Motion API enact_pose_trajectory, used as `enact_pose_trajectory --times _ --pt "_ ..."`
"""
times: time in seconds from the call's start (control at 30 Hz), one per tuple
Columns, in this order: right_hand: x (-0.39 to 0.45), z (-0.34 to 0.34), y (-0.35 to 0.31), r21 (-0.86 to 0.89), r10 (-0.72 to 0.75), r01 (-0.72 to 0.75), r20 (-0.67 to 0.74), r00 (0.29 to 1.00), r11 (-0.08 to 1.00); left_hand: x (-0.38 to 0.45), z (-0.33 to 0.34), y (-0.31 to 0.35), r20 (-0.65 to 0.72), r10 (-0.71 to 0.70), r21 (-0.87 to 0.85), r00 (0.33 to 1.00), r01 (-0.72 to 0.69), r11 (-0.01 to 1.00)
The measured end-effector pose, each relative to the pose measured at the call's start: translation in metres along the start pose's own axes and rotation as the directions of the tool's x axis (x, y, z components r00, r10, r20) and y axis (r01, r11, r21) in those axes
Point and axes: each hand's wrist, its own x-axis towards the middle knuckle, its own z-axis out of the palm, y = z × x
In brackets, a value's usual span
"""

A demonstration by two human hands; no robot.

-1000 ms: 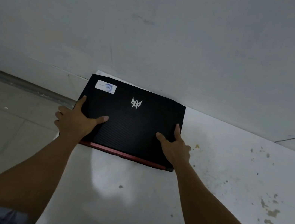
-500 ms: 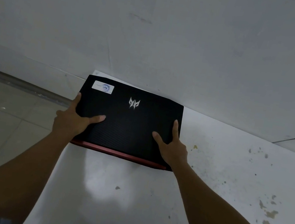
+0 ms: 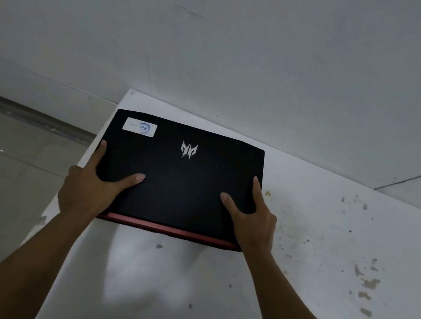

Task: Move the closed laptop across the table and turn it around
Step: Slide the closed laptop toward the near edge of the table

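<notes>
The closed laptop [image 3: 177, 179] is black with a silver logo, a white sticker at its far left corner and a red strip along the near edge. It lies at the far left corner of the white table [image 3: 326, 264], close to the wall. My left hand [image 3: 89, 188] grips its near left corner, thumb on the lid and fingers around the side. My right hand [image 3: 254, 220] grips the near right corner the same way.
The grey wall [image 3: 223, 49] rises right behind the table. The table's left edge [image 3: 63, 206] runs just under my left hand, with tiled floor [image 3: 3, 179] beyond it. Brown stains [image 3: 367, 282] dot the table's right part.
The laptop, held in both hands, has come slightly nearer and away from the wall, leaving a strip of table behind it. Both grips are unchanged.
</notes>
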Motion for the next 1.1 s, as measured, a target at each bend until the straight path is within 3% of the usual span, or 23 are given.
enact_pose_trajectory --times 0.3,0.67,1.1 --pt "-0.052 -0.069 0.041 0.063 -0.059 0.066 -0.103 0.993 0.996 -0.085 0.012 0.023 -0.081 0.083 -0.038 0.993 -0.086 0.996" --pt "-0.124 -0.154 0.128 0.166 -0.005 0.036 -0.179 0.984 0.985 -0.203 0.067 0.035 -0.076 0.132 -0.056 0.988 -0.136 0.989" --pt "-0.154 -0.162 0.223 0.147 -0.012 0.044 -0.213 0.977 0.988 -0.242 0.147 -0.004 -0.064 0.22 -0.078 0.973 -0.225 0.971"
